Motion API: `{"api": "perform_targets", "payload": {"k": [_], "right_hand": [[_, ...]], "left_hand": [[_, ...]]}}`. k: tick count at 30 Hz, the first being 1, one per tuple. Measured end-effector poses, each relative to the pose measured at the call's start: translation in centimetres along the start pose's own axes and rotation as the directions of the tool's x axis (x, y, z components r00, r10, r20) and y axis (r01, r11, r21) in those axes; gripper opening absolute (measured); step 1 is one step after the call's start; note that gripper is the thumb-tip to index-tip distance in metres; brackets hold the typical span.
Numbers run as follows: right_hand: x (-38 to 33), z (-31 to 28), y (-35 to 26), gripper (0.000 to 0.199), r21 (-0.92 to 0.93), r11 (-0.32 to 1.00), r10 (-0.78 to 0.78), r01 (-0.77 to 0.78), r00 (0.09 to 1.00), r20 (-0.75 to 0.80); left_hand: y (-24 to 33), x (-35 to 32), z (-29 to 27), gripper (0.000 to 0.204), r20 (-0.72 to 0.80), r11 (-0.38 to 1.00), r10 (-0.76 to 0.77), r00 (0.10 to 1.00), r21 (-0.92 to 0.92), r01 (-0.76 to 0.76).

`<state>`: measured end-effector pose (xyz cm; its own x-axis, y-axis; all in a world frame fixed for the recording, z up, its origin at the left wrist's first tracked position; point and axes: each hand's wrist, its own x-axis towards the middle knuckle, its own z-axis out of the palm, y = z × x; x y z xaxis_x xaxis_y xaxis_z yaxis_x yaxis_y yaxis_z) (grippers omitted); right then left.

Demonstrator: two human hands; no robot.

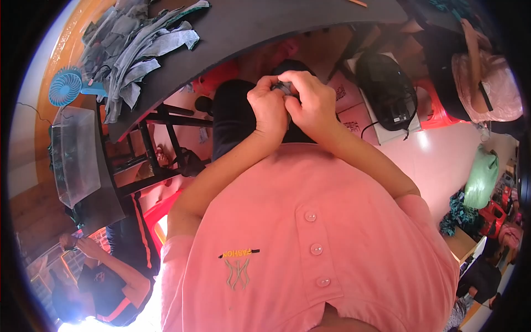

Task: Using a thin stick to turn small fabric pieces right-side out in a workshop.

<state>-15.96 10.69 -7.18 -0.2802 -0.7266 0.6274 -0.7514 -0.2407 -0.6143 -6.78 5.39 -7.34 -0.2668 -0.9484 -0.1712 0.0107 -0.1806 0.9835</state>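
Pinching small grey piece point(283, 88) at upper centre of frame: left hand point(267, 106) and right hand point(311, 103) close together, fingers of both curled in on it. Dark trousers point(231, 113) just below. Counter point(249, 30) across top, grey cloth strips point(130, 52) heaped upper left, blue fan point(65, 86) beside them. Black bag point(385, 88) upper right.

A dark table point(249, 27) carries heaped grey fabric strips point(130, 58) — and, farther right, perhaps an orange pencil point(358, 3).

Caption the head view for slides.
Left hand and right hand hold a small grey item near a dark table bearing grey strips.
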Motion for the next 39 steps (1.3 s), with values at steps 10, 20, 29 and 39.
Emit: {"api": "perform_targets", "payload": {"k": [10, 20, 29, 39], "right_hand": [[-0.7, 1.5, 0.6, 0.037, -0.07, 0.981, 0.187, -0.179, 0.974, 0.131], [-1.9, 4.8, 3.3, 0.03, 0.078, 0.992, 0.096, -0.099, 0.994, 0.042], [-3.5, 3.8, 6.7, 0.025, 0.198, 0.936, 0.248, -0.292, 0.944, 0.217], [-2.7, 2.3, 4.0, 0.013, 0.452, 0.509, 0.67, -0.733, 0.667, 0.326]], "left_hand": [[-1.6, 1.0, -0.4, 0.026, -0.073, 0.985, -0.165, 0.984, -0.067, 0.16], [-4.9, 1.9, -2.0, 0.025, -0.146, 0.952, -0.279, 0.949, -0.174, 0.253], [-5.4, 0.7, -4.6, 0.018, 0.345, 0.735, -0.584, 0.735, -0.159, 0.659], [-2.6, 1.9, -4.2, 0.019, 0.791, 0.531, -0.4, 0.463, -0.212, 0.82]]}}
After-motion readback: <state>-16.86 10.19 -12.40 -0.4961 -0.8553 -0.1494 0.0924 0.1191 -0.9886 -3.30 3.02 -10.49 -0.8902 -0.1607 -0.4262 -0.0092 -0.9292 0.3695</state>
